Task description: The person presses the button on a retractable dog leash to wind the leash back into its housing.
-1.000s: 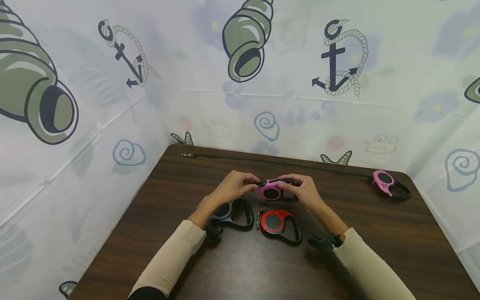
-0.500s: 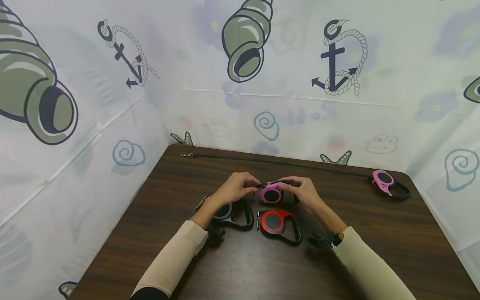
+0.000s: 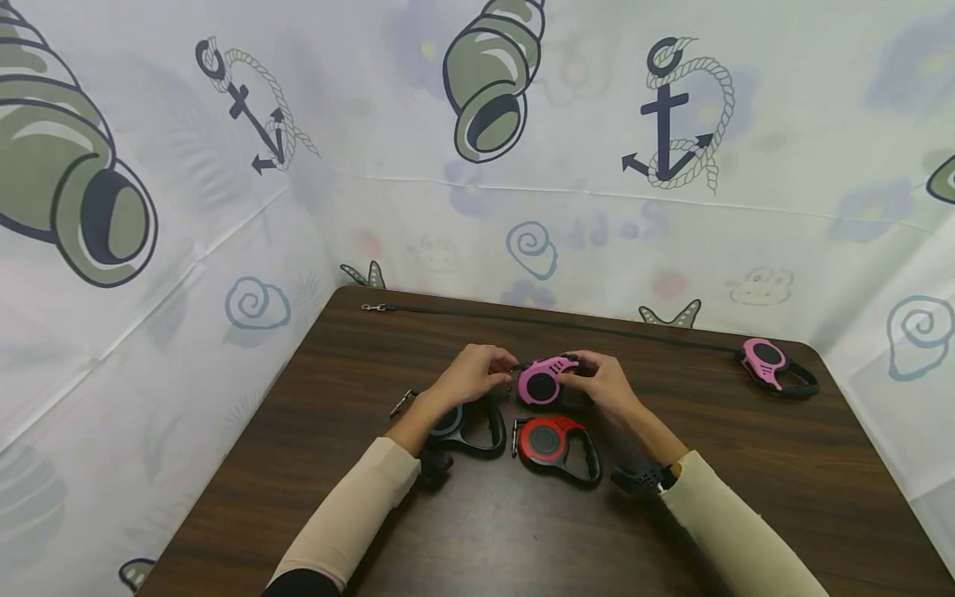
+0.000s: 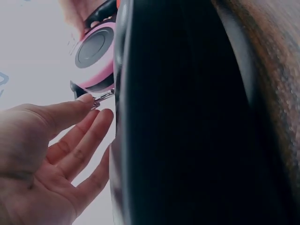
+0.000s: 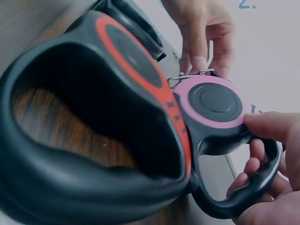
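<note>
My right hand (image 3: pixel 608 383) holds a pink retractable dog leash (image 3: pixel 539 387) by its black loop handle, with the thumb on the pink casing in the right wrist view. At the leash's nozzle end, my left hand (image 3: pixel 473 373) pinches the small metal clip (image 4: pixel 104 97) between thumb and fingertip. Just in front lies a red retractable leash (image 3: pixel 545 439) with a black handle. Under my left forearm is a grey-blue retractable leash (image 3: pixel 477 449), partly hidden by the arm. Its black handle fills much of the left wrist view.
A second pink retractable leash (image 3: pixel 764 356) lies at the far right of the brown table (image 3: pixel 298 414). Its black cord (image 3: pixel 522 319) runs pulled out along the back edge to a metal clip (image 3: pixel 373 308) at the left. A patterned cloth backdrop (image 3: pixel 418 224) stands behind.
The held pink leash has tilted so its round face shows more to the head camera. My left hand has shifted slightly right; my right hand has come down a little.
</note>
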Demonstrator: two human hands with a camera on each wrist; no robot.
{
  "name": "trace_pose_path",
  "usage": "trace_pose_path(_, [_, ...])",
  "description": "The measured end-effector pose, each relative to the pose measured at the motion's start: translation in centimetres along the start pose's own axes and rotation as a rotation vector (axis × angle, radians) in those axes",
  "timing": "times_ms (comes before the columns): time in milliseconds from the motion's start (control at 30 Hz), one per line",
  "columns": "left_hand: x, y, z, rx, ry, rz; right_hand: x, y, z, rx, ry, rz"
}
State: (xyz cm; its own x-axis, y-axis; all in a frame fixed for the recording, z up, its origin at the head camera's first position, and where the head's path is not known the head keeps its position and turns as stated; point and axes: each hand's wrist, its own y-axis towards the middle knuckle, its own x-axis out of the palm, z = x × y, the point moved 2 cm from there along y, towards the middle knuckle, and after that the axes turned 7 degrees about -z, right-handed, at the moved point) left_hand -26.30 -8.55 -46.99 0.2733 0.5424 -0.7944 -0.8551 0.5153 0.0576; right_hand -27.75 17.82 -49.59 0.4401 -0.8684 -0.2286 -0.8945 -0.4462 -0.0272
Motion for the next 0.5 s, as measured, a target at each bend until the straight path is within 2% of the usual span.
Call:
trace_pose_path(133, [0.2,0.1,0.0,-0.004,0.006,0.000,0.0,-0.1,0.1,-0.029,-0.114,-0.004])
trace_pose_path(267, [0.3,0.2,0.1,-0.012,0.002,-0.011,-0.1,0.0,0.4,-0.049,-0.152,-0.007])
trace_pose_path(500, [0.5,0.3,0.0,-0.089,0.043,-0.055,-0.4,0.2,1.1,0.003,-0.274,-0.001])
